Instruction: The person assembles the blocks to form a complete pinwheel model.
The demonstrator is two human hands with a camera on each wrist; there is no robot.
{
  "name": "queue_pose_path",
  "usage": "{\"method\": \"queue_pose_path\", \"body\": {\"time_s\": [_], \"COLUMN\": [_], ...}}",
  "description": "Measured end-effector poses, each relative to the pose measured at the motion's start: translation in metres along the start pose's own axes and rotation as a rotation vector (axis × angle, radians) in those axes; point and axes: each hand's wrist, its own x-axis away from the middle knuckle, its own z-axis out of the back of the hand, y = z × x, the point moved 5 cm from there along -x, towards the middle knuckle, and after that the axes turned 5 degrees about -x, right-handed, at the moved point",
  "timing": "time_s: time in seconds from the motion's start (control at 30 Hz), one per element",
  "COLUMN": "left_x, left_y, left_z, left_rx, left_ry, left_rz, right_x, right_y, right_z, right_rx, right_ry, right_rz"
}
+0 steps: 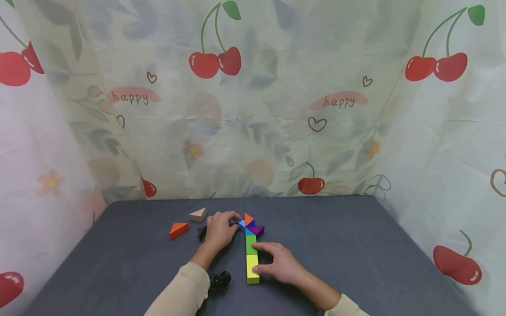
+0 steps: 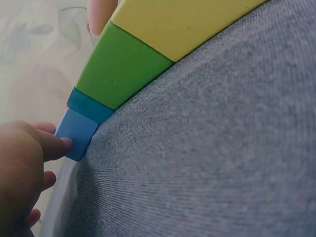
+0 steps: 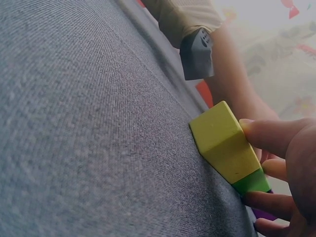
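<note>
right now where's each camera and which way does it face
Head: on the person's head, facing forward and down at the table; left hand, right hand and sleeves show.
Left wrist: on that wrist, facing the left hand at the light blue block; a right-hand fingertip shows.
Right wrist: on that wrist, facing the right hand at the yellow block; the left forearm shows.
Both wrist views share the yellow block and green block.

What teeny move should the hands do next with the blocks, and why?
I think the left hand might gently nudge the light blue triangle snug against the teal triangle. That hand is pinching the light blue one right beside the teal, while the right hand touches the green block and yellow block, which could help keep them steady.
</note>
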Motion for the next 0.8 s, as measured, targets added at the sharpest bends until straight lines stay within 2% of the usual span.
{"method": "queue_pose_path", "body": {"time_s": [0.4,0.8], "left_x": [-0.0013,-0.0009], "left_y": [-0.0031,-0.0031], "left_z": [0.0050,0.0014], "left_rx": [0.016,0.011], "left_ry": [0.023,0.019], "left_rz": [-0.013,-0.021], "right_x": [0.0003,-0.0010], "right_y": [-0.0003,0.0004], "right_z": [0.0014,-0.0002], "right_rx": [-0.004,-0.008], "right_ry": [0.003,-0.006], "right_rz": [-0.012,-0.006]}}
